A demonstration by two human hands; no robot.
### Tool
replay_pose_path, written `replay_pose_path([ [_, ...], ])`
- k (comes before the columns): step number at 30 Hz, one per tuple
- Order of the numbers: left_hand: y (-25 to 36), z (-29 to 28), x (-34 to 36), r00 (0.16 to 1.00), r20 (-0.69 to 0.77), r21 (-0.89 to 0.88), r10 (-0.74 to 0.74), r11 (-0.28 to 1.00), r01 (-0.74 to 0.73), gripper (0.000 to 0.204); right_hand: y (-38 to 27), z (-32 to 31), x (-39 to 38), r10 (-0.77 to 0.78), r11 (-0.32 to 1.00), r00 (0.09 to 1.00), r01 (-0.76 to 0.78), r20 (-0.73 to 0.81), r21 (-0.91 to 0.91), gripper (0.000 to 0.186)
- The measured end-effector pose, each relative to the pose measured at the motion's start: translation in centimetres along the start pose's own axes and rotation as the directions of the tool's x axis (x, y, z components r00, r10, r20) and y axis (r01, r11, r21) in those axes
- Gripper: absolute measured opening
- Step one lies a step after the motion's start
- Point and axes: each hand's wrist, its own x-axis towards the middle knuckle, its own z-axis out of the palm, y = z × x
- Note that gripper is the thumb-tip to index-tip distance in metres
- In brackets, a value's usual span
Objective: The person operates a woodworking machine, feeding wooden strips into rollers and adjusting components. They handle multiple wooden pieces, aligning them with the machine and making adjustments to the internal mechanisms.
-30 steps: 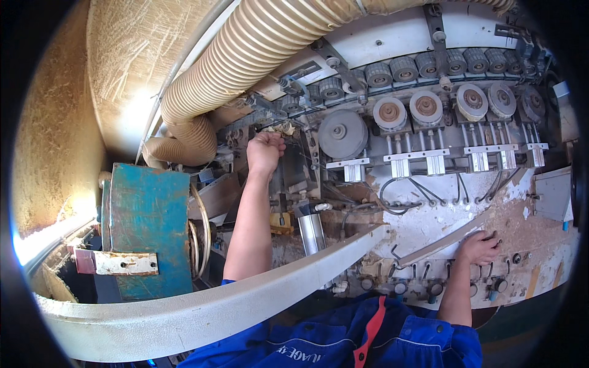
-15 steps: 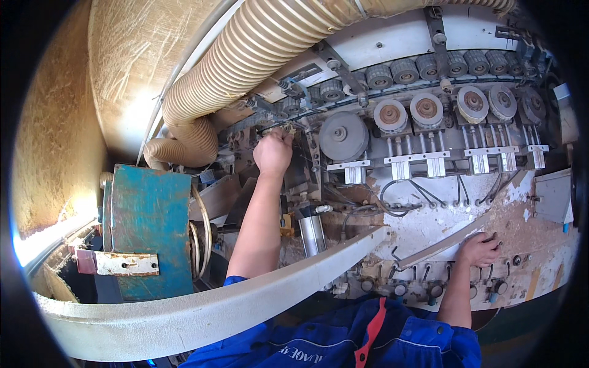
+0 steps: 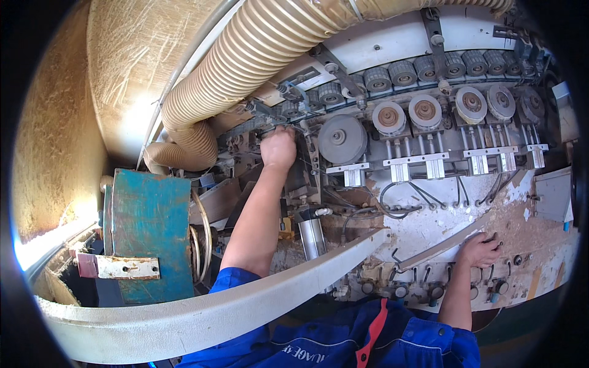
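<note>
My left hand (image 3: 279, 148) is closed with its back to me, reaching deep into the machine beneath the ribbed hose. Its fingertips are hidden among dusty metal parts, so what they grip, if anything, I cannot make out. A large grey pressure wheel (image 3: 342, 137) stands to its right. Lower right, my right hand (image 3: 480, 250) rests with fingers apart on the dusty white machine panel (image 3: 521, 245), beside a loose flat strip (image 3: 445, 242). It holds nothing that I can see.
A thick beige ribbed hose (image 3: 239, 67) arches overhead. On the left is a worn teal metal box (image 3: 152, 227). A pale curved guard bar (image 3: 227, 316) crosses in front of me. Smaller rollers (image 3: 425, 109) line the right, with knobs (image 3: 436, 291) below and a silver cylinder (image 3: 313, 238) mid-frame.
My left hand has shifted slightly right and farther in, its fingertips now less visible. More of the left sleeve shows. The right hand stays where it was.
</note>
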Motion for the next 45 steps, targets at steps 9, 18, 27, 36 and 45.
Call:
replay_pose_path([
  [9,0.0,-0.4,-1.7,0.999,-0.012,0.133,0.037,0.99,-0.036,0.016,0.0,0.0,-0.1,-0.017,1.0,1.0,0.017,0.003,-0.007,0.05],
  [18,0.0,-4.0,-7.3,0.96,-0.272,-0.082,0.06,0.993,-0.085,0.042,0.1,0.3,-0.1,-0.005,1.0,1.0,0.005,0.008,-0.011,0.052],
  [27,1.3,-3.3,-3.2,0.928,-0.152,-0.275,-0.34,0.916,0.29,0.047,-0.2,-0.5,0.0,-0.017,1.0,1.0,0.017,0.009,-0.003,0.052],
  [36,0.1,-0.4,-0.7,0.914,-0.001,-0.184,-0.405,0.899,0.398,0.046,-0.2,-0.1,-0.1,-0.02,0.999,1.0,0.019,-0.021,-0.039,0.051],
  [45,-0.2,-1.2,0.3,0.949,0.092,-0.102,-0.303,0.945,0.312,0.04,-0.3,-0.4,-0.1,-0.005,1.0,0.999,0.006,0.031,-0.022,0.054],
])
